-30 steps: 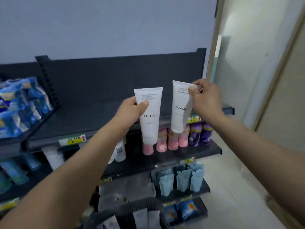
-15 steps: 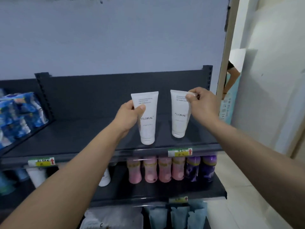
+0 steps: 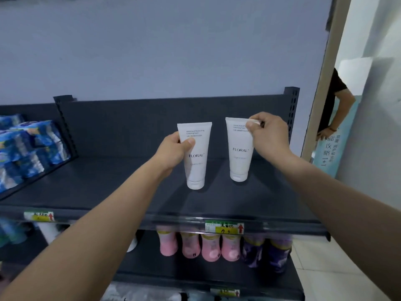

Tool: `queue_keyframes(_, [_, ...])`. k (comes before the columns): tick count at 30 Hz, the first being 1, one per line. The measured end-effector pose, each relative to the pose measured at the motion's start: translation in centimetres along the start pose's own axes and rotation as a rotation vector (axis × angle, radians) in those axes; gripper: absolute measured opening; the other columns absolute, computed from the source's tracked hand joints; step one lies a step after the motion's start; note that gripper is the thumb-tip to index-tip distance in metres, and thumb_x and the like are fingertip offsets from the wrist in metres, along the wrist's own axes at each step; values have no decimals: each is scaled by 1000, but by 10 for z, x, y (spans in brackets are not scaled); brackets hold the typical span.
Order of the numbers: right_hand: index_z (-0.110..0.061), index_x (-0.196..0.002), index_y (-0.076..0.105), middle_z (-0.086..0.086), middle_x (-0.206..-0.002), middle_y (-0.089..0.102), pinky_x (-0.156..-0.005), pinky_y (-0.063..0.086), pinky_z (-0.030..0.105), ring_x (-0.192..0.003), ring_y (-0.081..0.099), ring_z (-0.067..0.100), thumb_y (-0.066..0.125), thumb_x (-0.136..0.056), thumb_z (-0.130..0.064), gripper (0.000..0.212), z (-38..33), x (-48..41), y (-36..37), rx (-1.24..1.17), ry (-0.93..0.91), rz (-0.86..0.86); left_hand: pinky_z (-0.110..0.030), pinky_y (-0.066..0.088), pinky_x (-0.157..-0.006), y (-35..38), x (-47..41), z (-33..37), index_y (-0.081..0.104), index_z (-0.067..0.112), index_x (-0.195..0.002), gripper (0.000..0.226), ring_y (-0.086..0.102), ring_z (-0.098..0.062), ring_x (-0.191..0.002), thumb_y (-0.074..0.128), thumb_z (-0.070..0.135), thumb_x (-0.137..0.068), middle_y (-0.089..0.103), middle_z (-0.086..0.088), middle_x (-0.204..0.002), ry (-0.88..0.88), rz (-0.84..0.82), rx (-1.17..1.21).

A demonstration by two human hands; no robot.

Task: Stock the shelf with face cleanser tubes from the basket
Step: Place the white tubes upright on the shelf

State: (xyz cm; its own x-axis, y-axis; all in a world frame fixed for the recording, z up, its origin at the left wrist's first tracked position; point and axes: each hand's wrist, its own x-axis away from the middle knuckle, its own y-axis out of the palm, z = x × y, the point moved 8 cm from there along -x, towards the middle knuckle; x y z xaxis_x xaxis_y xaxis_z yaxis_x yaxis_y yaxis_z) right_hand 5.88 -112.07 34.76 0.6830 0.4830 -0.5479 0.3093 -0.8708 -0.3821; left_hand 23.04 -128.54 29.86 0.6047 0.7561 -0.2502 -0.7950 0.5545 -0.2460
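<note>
Two white "FLORAL" face cleanser tubes stand cap-down on the dark top shelf (image 3: 108, 187). My left hand (image 3: 173, 152) grips the left tube (image 3: 196, 161) around its upper left side, thumb across the front. My right hand (image 3: 268, 135) pinches the flat top corner of the right tube (image 3: 238, 157). Both caps touch or nearly touch the shelf surface. The basket is out of view.
Blue packaged goods (image 3: 26, 146) fill the neighbouring shelf at left. Pink bottles (image 3: 199, 246) and purple bottles (image 3: 267, 250) line the shelf below. A price tag (image 3: 224, 227) sits on the shelf's front edge. A person (image 3: 334, 109) stands past the doorway at right.
Both hands carried the tubes up from in front of the lower shelves and farther in over the top shelf, lowering them until the caps reach its surface. The basket dropped out of view.
</note>
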Motion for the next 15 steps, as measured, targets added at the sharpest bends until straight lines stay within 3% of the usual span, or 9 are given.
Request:
queue_keyframes(4, [-19,-87,64,-6,-80,60,-69,40,25,-76,55,15,53,-89,-16,11,13,-26,12,28,10,-40,-35,50,-87,17,-39,-11,61,14,-112,20,63,-21,-99,48,16,-96,67,-4,-112,-15,-65,6])
queue_keyframes(11, [-16,-89,66,-8,-81,62,-62,42,21,-76,57,11,52,-90,-15,14,34,-66,48,61,63,-55,-21,44,-72,34,-105,-36,61,12,-117,24,60,-14,-95,47,15,-97,65,-3,-114,-39,-148,25])
queue_keyframes(15, [-17,-90,65,-11,-78,59,-62,43,20,-73,56,7,52,-91,-15,13,48,-82,65,68,99,-68,-17,44,-66,38,-128,-49,61,11,-118,25,60,-7,-82,47,14,-97,66,-1,-109,-44,-182,19])
